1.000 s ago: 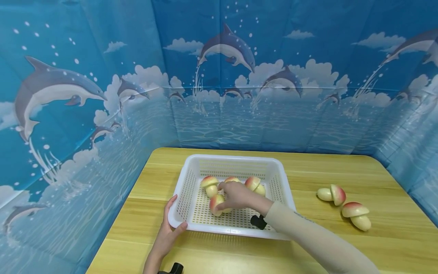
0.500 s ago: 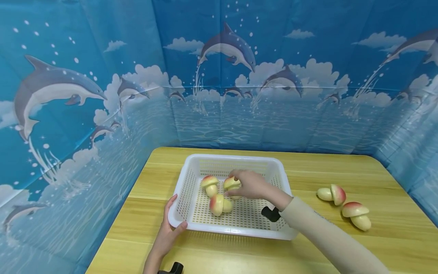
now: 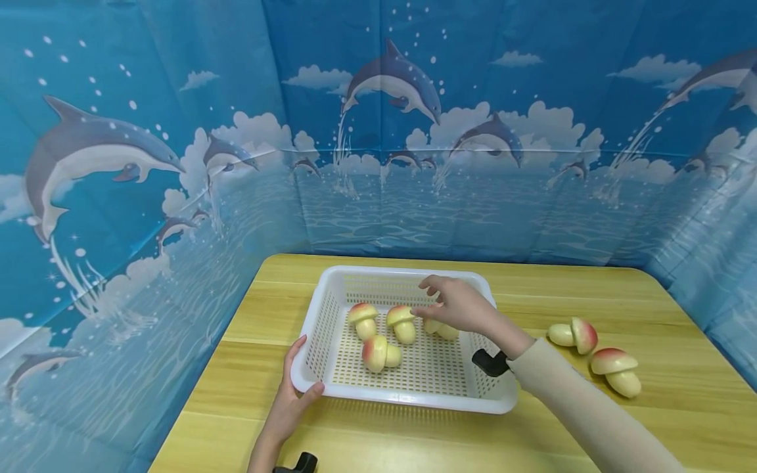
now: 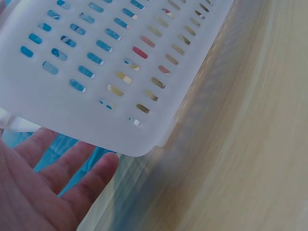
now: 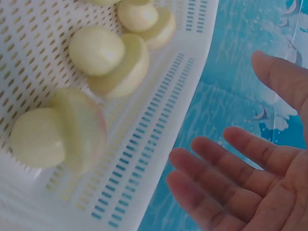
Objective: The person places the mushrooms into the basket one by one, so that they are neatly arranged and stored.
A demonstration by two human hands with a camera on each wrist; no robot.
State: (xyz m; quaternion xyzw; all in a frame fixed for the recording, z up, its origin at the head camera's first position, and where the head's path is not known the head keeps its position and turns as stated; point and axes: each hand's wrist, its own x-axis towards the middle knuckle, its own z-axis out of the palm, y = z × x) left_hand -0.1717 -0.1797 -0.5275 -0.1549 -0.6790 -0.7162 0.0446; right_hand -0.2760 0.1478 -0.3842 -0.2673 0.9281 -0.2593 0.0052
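Observation:
A white plastic basket (image 3: 402, 398) with slotted walls holds several toy mushrooms, pale yellow with reddish caps. My left hand (image 3: 285, 408) spans the basket's near left corner, thumb at the front rim and fingers along the side. Its fingers (image 4: 89, 185) look straight in the left wrist view, tips right at the corner. Over the basket's right part is my right hand (image 3: 464, 305), holding nothing, fingers loosely spread. It partly hides the rightmost mushroom (image 3: 447, 332). Other mushrooms inside are at the left (image 3: 363, 320), the middle (image 3: 403, 324) and the front (image 3: 380, 354).
Two more toy mushrooms lie on the wooden table (image 3: 532, 420) right of the basket, one on its side (image 3: 573, 336) and one nearer (image 3: 617, 372). A dolphin-print curtain (image 3: 473, 210) stands behind and beside the table. A black wrist mount (image 3: 491, 362) is at my right wrist.
My right hand has moved right and up, from the front mushroom past the middle one to the right side of the basket. The left hand, basket and mushrooms stay in place.

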